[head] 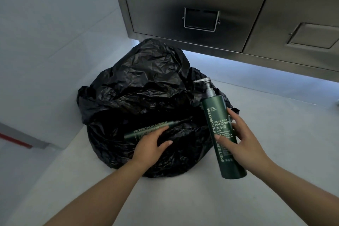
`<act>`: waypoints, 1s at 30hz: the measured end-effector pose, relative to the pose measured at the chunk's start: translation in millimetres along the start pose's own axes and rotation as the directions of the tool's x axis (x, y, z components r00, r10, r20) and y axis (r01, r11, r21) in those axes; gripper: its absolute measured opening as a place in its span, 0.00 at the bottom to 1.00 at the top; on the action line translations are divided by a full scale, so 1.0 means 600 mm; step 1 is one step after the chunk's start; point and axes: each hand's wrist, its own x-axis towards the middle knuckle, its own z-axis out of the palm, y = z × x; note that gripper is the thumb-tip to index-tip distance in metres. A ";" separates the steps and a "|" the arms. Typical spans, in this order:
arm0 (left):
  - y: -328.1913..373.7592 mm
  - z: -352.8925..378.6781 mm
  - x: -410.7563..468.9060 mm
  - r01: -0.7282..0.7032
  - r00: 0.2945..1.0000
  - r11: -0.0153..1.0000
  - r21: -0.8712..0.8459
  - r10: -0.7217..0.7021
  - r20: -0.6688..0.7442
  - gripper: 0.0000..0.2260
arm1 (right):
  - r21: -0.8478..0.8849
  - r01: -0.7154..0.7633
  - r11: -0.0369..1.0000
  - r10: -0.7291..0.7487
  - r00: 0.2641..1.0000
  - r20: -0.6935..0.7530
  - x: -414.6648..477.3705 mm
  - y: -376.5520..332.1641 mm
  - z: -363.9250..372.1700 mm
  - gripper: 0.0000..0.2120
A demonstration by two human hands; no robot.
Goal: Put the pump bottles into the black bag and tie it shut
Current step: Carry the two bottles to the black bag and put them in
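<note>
A crumpled black bag (139,82) lies on the pale floor with its mouth facing me. One dark green pump bottle (145,129) lies on its side inside the mouth, pump end pointing right. My left hand (152,145) reaches into the opening and grips that bottle's lower part. My right hand (242,139) holds a second green pump bottle (218,126) upright and slightly tilted, just to the right of the bag's mouth, its silver pump at the top.
A stainless steel cabinet (201,16) with recessed handles stands right behind the bag, lit along its base. A white wall (45,42) runs down the left. Pale floor (284,134) extends to the right and toward me.
</note>
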 end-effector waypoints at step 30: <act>0.176 -0.020 -0.169 -0.082 0.997 0.996 0.016 0.082 -0.003 0.15 | 0.130 0.153 0.980 -0.170 0.977 0.127 0.043 -0.039 -0.043 0.36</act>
